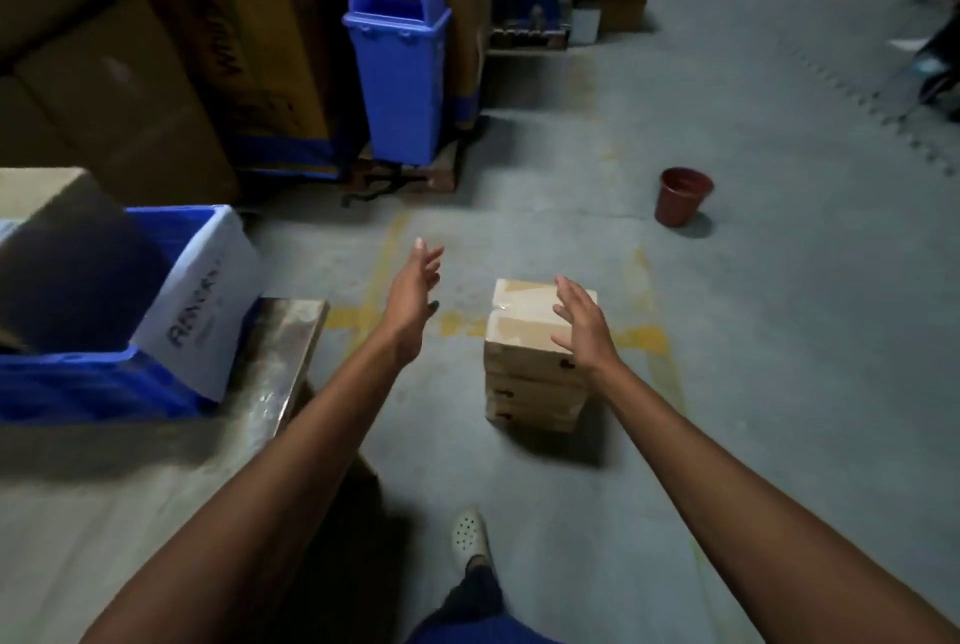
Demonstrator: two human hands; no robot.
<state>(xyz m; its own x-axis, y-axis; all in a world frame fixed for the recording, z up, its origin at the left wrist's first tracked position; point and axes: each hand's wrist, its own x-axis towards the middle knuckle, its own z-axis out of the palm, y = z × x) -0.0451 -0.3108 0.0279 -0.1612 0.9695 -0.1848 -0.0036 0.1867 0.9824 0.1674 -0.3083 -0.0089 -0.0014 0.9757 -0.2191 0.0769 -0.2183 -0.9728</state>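
A stack of several small brown cardboard boxes [524, 357] stands on the grey concrete floor, its top box sealed with clear tape. My right hand [582, 326] is stretched out over the right side of the top box, fingers straight and spread; I cannot tell whether it touches the box. My left hand [415, 295] reaches forward to the left of the stack, apart from it, fingers straight and holding nothing.
A metal table [249, 409] at the left carries a blue crate [88, 378] with a white carton [208, 300] leaning in it. A blue bin [397, 66] and tall cartons [130, 87] stand behind. A red-brown pot [683, 196] sits on the floor. My foot [470, 537] is below.
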